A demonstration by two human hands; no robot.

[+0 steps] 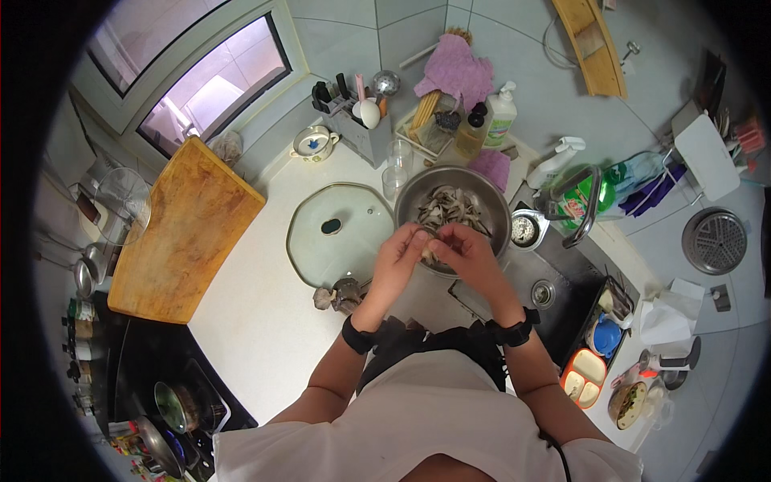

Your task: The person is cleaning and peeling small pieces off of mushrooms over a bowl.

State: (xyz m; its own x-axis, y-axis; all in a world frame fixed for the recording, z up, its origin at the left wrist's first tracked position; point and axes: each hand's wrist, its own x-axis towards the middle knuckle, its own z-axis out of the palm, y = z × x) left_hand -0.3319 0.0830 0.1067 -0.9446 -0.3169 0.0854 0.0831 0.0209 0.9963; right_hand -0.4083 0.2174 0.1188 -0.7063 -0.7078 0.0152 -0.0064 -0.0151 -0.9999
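Observation:
My left hand [397, 248] and my right hand [468, 246] meet over the near side of a stainless steel basin [493, 194]. Between their fingertips they grip a small piece of oyster mushroom [428, 248], partly hidden by the thumbs. Torn grey and white mushroom strips [450, 206] are heaped in the basin below. Beside my left forearm, whole mushrooms [344, 295] rest at the near edge of a glass pan lid [328, 253], which lies flat on the white counter.
At left, a wooden cutting board [187, 235] sits near the black stove [147, 355]. A utensil holder [360, 132], drinking glasses [396, 181] and soap bottles [499, 114] stand behind the basin. To the right are the steel sink [557, 271], its faucet [589, 208] and a divided orange-rimmed plate [584, 378].

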